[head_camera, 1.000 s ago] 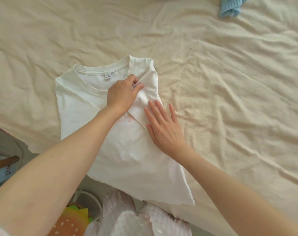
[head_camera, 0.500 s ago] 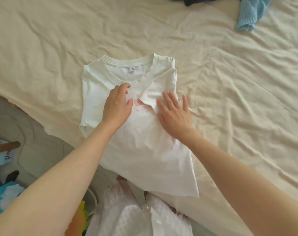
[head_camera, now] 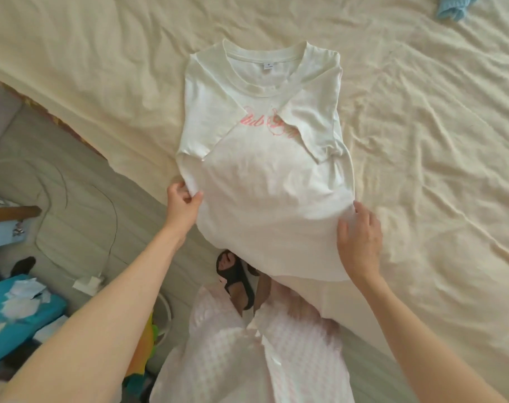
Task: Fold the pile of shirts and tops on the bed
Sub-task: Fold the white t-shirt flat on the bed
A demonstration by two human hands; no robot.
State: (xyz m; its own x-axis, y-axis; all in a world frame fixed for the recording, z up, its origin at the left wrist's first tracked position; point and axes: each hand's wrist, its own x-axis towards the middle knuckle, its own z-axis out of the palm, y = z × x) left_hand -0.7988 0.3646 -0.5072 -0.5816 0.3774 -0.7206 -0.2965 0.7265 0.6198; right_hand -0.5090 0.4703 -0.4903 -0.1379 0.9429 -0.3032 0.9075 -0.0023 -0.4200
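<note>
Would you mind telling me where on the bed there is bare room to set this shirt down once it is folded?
Bare cream sheet lies right of the white T-shirt, below the blue knit garment, and again left of the collar. The near edge is crowded: the left hand and right hand hold the overhanging hem.

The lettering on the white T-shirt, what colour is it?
Pink, in a script style, on the white T-shirt; seen in the head view.
</note>
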